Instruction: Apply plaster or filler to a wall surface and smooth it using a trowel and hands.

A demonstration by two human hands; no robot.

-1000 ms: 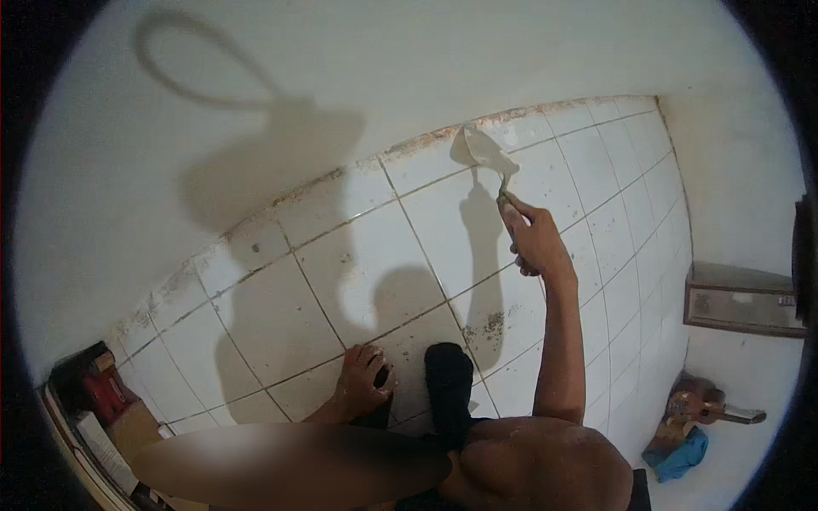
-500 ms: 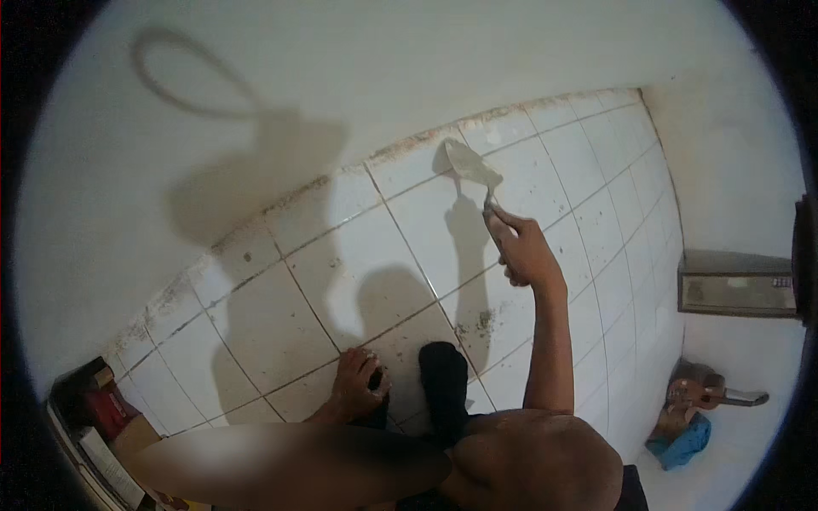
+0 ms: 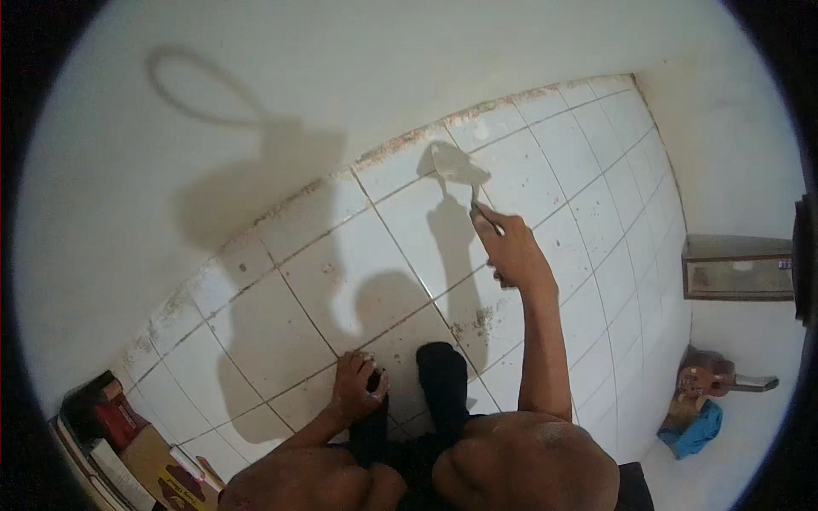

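Note:
My right hand grips the handle of a trowel. Its pale, smeared blade hangs over the white tiled floor, close to the foot of the wall; whether the two touch I cannot tell. Low in the middle, my left hand is held loosely bent over my left foot. White residue coats its fingers, and a dark gap shows between them and the thumb, with nothing visible held there. Beside it stands my right foot in a black sock.
Rough, reddish flaking patches run along the base of the pale wall. Grey specks dot the tiles. Cardboard boxes stand at lower left. To the right are a framed panel, a small guitar and blue cloth.
The whole view has shifted slightly. My right hand and the trowel have moved a little left along the wall. My left hand stays by the foot, and more of its forearm shows.

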